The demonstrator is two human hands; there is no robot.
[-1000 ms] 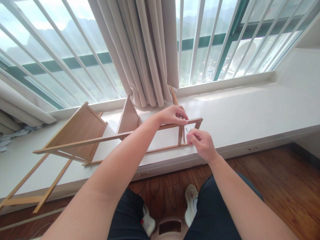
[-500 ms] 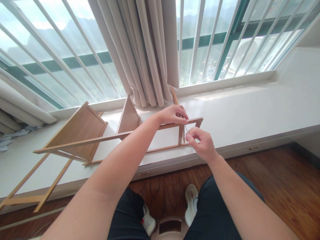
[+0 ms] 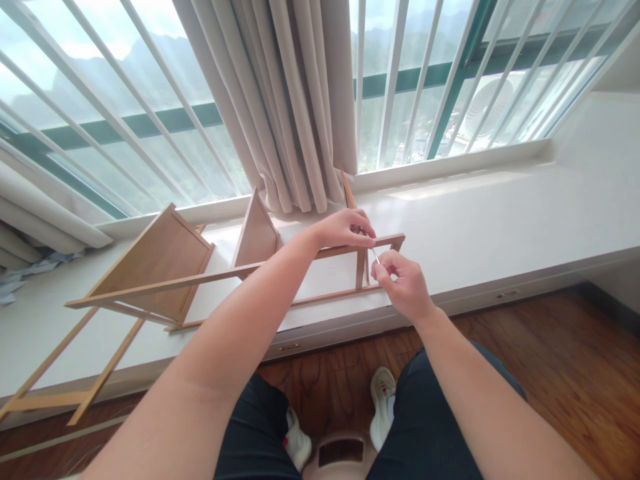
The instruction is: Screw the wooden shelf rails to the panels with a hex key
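Note:
A wooden shelf frame (image 3: pixel 225 273) with slanted panels lies on its side along the white window ledge. My left hand (image 3: pixel 349 228) is closed at the frame's upper rail, thumb and fingertips together near the joint with a crosspiece (image 3: pixel 361 268). Between finger and thumb, my right hand (image 3: pixel 404 283) pinches a thin metal rod-like tool (image 3: pixel 375 255). The tool's far end meets the rail right by my left fingertips. Exactly what it touches there is hidden, and my right palm covers its other end.
Barred windows and a beige curtain (image 3: pixel 280 100) stand behind the white ledge (image 3: pixel 475 220). Frame legs (image 3: pixel 80 400) overhang the ledge at left. Below are a wooden floor (image 3: pixel 540 360), my shoes (image 3: pixel 383 400) and a pinkish stool (image 3: pixel 343 443) between my legs.
My right hand has turned slightly and the metal tool shows a little more of its length. My left hand and the frame hold nearly the same place.

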